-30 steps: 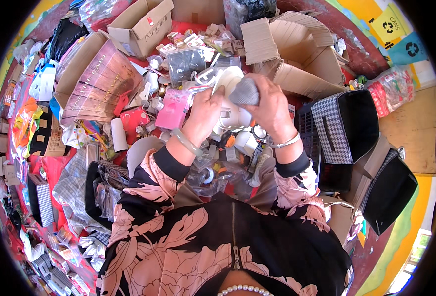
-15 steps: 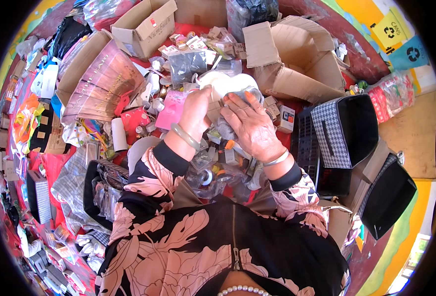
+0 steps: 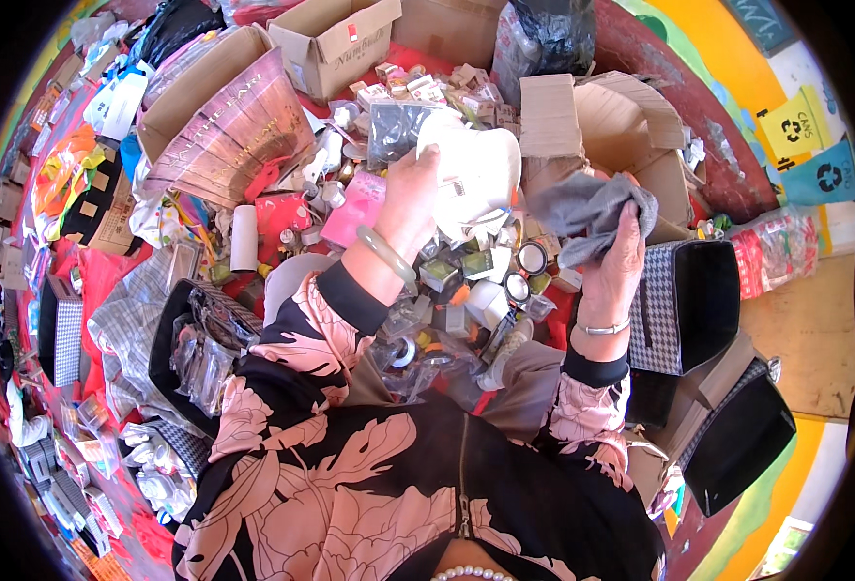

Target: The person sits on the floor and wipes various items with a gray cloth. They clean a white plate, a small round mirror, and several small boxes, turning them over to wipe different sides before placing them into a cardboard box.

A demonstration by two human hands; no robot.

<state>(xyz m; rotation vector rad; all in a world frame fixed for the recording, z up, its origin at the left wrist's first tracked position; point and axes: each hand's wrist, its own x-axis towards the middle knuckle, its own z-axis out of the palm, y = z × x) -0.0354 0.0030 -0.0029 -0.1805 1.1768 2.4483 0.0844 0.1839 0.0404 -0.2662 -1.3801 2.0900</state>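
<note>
My left hand [image 3: 403,203] is closed on the left side of a white, rounded, hard-looking object [image 3: 490,165]. A small row of dark slots shows on its face; its exact kind I cannot make out. To the right, my right hand [image 3: 611,281] grips a crumpled grey cloth [image 3: 597,215], raised and apart from the white object. Beneath both hands lies a heap of small goods, with a round black-rimmed item [image 3: 531,258], small boxes [image 3: 437,273] and a roll of clear tape [image 3: 403,351]. A pink packet [image 3: 355,208] lies left of my left wrist.
An open cardboard box [image 3: 631,126] stands at the far right, another [image 3: 335,48] at the far left. Houndstooth-patterned bins [image 3: 674,300] with black insides sit at my right. A black bin [image 3: 171,339] of plastic-wrapped goods stands at my left, near a white roll [image 3: 244,237].
My right hand has lifted the grey cloth off the white object and carried it to the right. The white object, still in my left hand, now shows its face. The whole view has shifted slightly.
</note>
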